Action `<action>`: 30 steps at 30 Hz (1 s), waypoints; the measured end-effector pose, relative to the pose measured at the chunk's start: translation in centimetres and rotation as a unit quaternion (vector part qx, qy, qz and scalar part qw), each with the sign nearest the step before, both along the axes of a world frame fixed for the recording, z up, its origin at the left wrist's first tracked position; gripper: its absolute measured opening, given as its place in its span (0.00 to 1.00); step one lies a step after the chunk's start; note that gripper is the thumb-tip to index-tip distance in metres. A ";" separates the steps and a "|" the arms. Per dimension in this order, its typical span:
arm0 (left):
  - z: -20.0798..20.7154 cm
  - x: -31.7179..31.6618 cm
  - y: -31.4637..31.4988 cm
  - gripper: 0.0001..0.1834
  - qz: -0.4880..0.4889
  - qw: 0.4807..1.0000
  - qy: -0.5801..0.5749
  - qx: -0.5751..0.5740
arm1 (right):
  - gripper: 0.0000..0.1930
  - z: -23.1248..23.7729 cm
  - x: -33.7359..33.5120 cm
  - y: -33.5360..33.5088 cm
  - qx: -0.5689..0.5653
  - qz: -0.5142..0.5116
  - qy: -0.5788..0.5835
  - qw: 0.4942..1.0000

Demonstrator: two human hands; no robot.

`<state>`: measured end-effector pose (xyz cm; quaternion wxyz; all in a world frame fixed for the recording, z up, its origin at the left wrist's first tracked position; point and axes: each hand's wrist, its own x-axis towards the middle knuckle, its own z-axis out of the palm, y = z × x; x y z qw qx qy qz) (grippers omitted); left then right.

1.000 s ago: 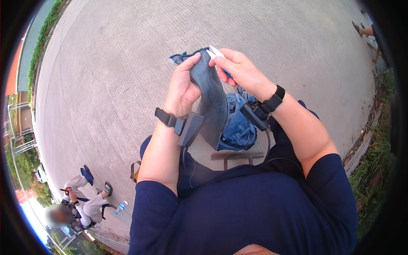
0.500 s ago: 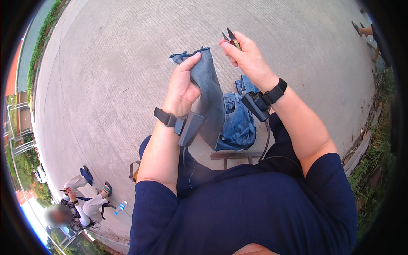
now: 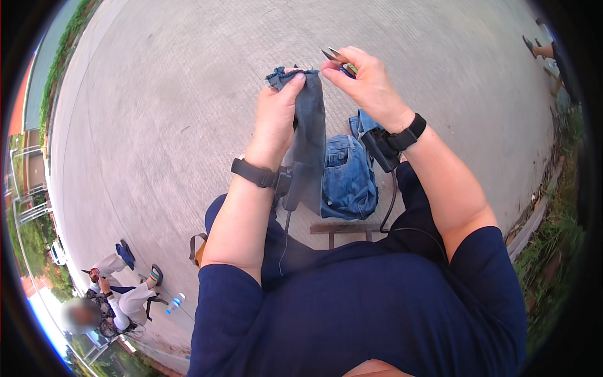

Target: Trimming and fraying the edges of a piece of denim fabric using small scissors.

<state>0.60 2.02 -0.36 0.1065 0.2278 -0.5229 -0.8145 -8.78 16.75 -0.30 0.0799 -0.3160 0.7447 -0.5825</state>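
My left hand point(image 3: 274, 119) is closed round the end of a blue denim jeans leg point(image 3: 310, 119), its thumb lying across the dark, frayed hem. From there the leg hangs down toward the rest of the jeans point(image 3: 349, 179), bunched up between my knees with a pocket showing. My right hand point(image 3: 372, 87) grips small thread snips point(image 3: 333, 55), their blades parted and pointing up and left. The tips of its thumb and forefinger are beside the hem's right corner. Whether a loose thread is pinched there is too small to tell.
A wooden stool edge point(image 3: 348, 228) shows below the jeans. Each wrist wears a black strap with a box and cable. At lower left a seated person point(image 3: 119, 301) has a water bottle point(image 3: 176, 303) nearby. Another person's foot point(image 3: 531, 47) is at upper right; grass point(image 3: 553, 251) borders the concrete.
My left hand has turned and lifted the hem, moving it right. My right hand has come slightly closer to the hem, and the snips have tilted further left.
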 end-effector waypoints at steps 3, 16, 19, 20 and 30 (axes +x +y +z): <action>0.0 -0.1 0.2 0.08 -0.017 1.000 0.009 -0.007 | 0.10 0.0 0.1 -0.1 0.012 -0.006 0.027 1.000; 0.4 -0.3 1.1 0.04 -0.046 0.973 0.003 -0.224 | 0.09 0.5 0.5 0.4 -0.006 0.063 -0.067 0.996; 0.3 -0.1 1.0 0.03 -0.077 0.943 -0.026 -0.323 | 0.09 0.4 1.0 0.2 -0.092 0.082 -0.137 0.983; 0.1 -0.2 0.9 0.04 -0.084 0.940 -0.049 -0.327 | 0.09 0.5 1.2 0.3 -0.092 0.083 -0.137 0.983; -1.0 -1.0 0.3 0.06 -0.055 0.874 0.074 -0.478 | 0.08 1.6 1.2 0.7 -0.127 0.161 -0.220 0.954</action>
